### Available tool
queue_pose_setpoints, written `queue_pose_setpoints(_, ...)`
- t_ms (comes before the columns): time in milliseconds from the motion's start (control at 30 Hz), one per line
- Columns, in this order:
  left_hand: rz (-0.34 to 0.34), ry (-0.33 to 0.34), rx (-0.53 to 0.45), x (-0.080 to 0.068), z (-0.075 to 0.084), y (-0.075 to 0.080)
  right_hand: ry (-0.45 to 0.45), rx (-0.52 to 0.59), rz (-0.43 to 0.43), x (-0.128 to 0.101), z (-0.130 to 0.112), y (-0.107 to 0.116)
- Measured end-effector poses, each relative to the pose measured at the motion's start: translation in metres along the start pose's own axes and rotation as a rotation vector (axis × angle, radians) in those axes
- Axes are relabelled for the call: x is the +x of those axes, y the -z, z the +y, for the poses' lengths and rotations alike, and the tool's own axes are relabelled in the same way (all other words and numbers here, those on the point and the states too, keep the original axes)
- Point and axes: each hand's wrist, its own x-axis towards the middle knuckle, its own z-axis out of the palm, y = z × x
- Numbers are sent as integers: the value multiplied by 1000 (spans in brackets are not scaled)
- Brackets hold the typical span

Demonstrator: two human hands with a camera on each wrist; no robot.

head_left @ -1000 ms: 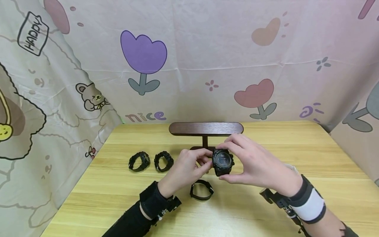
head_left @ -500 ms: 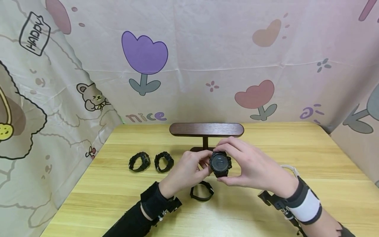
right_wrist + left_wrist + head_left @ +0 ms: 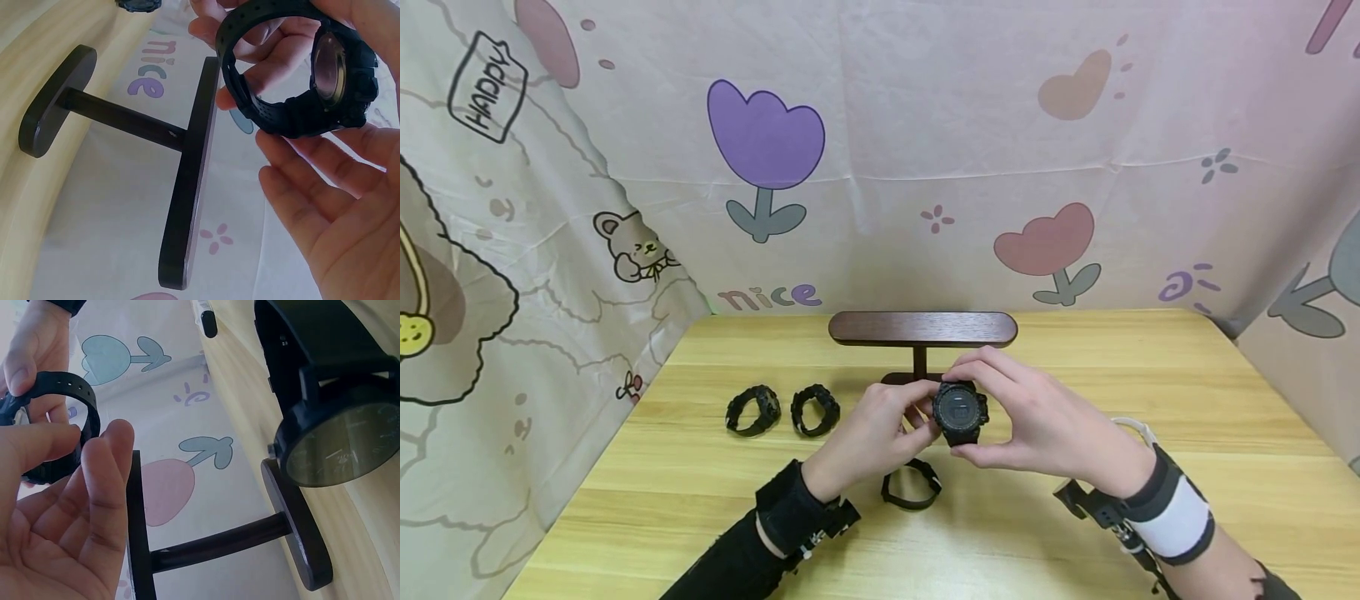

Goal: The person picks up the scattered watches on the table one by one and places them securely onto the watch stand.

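Watch (image 3: 960, 412) is held between the fingers of the left hand (image 3: 880, 429) and right hand (image 3: 1045, 421), before the stand (image 3: 922, 330). At the left wrist, its strap (image 3: 75, 403) is touched by curled fingers (image 3: 103, 481). At the right wrist, it (image 3: 300, 69) is pinched at the fingertips (image 3: 294, 187).

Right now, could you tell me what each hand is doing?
Left hand: pinches the black watch strap.
Right hand: grips the same watch.

The printed cloth backdrop (image 3: 925, 150) carries "nice" (image 3: 768, 295) in pastel letters, up and to the left of the hands, and "HAPPY" (image 3: 484, 87) on a tilted tag drawing, far up to their left.
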Motion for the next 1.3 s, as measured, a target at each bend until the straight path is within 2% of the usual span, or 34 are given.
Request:
queue_pose_setpoints(367, 4, -12, 5, 1, -1, 2, 5, 27, 9, -2, 6, 0)
queue_pose_setpoints(567, 31, -43, 59, 1, -3, 8, 9, 48, 22, -2, 12, 2)
queue_pose_setpoints(867, 108, -48, 114, -1, -7, 25, -41, 8, 33, -6, 23, 8)
queue_pose_setpoints(1300, 268, -34, 291, -6, -12, 54, -122, -31, 49, -12, 37, 17)
